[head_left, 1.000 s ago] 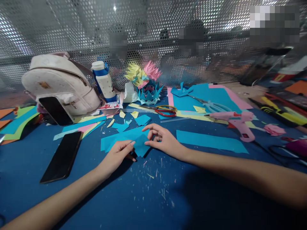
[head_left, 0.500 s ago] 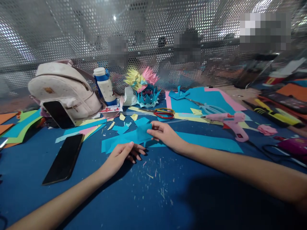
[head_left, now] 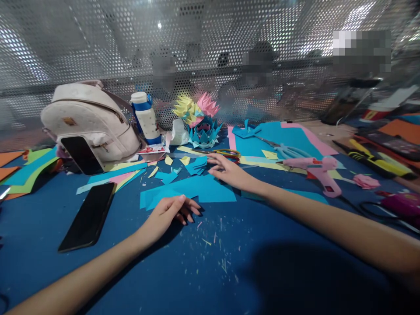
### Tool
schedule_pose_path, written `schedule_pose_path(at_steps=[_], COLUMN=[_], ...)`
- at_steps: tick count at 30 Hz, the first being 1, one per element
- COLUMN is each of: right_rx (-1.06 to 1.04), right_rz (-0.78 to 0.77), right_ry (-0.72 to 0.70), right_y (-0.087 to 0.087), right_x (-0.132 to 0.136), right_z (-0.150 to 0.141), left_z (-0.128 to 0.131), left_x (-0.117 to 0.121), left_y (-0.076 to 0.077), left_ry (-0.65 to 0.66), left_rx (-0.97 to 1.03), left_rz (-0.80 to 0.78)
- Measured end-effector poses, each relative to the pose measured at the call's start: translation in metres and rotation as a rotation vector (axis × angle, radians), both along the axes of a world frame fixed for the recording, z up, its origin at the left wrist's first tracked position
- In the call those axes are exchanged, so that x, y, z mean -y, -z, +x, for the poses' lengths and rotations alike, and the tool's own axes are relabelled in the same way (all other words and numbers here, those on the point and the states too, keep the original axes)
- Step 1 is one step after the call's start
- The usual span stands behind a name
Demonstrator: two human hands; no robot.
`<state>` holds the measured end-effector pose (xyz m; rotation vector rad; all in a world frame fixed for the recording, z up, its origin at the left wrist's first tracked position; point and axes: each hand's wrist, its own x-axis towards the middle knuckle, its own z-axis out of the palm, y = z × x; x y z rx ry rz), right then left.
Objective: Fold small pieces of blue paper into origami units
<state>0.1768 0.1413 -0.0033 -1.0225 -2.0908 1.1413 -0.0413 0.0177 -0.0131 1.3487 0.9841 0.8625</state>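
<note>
My left hand (head_left: 173,210) rests on the blue table with its fingers apart and slightly bent, at the front edge of blue paper strips (head_left: 213,189). It holds nothing. Farther forward, my right hand (head_left: 228,173) reaches over the strips, fingers loosely stretched toward small cut blue paper pieces (head_left: 196,166). Its fingertips are beside these pieces; whether they touch is unclear. Another blue scrap (head_left: 166,176) lies to the left, with yellow scraps (head_left: 168,160) behind. Scissors with red and yellow handles (head_left: 226,153) are partly hidden behind my right hand.
A pink glue gun (head_left: 324,168) and light-blue scissors (head_left: 288,151) lie at right. Folded paper flowers (head_left: 205,131) stand at the back, beside a bottle (head_left: 146,120) and backpack (head_left: 88,118). A black phone (head_left: 88,216) lies at left. Tiny paper bits are scattered in front.
My right hand has let go of the blue paper it held upright and moved slightly forward and right. Blue pieces now lie farther back on the table. My left hand has hardly moved.
</note>
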Motion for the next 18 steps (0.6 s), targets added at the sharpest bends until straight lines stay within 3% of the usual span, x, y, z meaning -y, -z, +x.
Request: schedule_pose_path(at_steps=[3,5,11,18], right_rx=[0.205,0.318,0.554,0.621], right_rz=[0.25,0.301,0.305,0.274], right_ry=[-0.034,-0.063,-0.202,-0.247], right_y=[-0.005,-0.011,-0.021,-0.019], right_x=[0.001,0.003,0.017,0.015], right_z=[0.005,0.008,0.01,0.011], left_z=[0.0,0.0,0.001,0.001], left_x=[0.0,-0.001,0.0,0.0], left_y=[0.0,0.0,-0.001,-0.002], left_ry=[-0.002,-0.001,-0.005,-0.006], left_rx=[-0.001,-0.002,-0.01,-0.018], left_rz=[0.003,0.007,0.006,0.009])
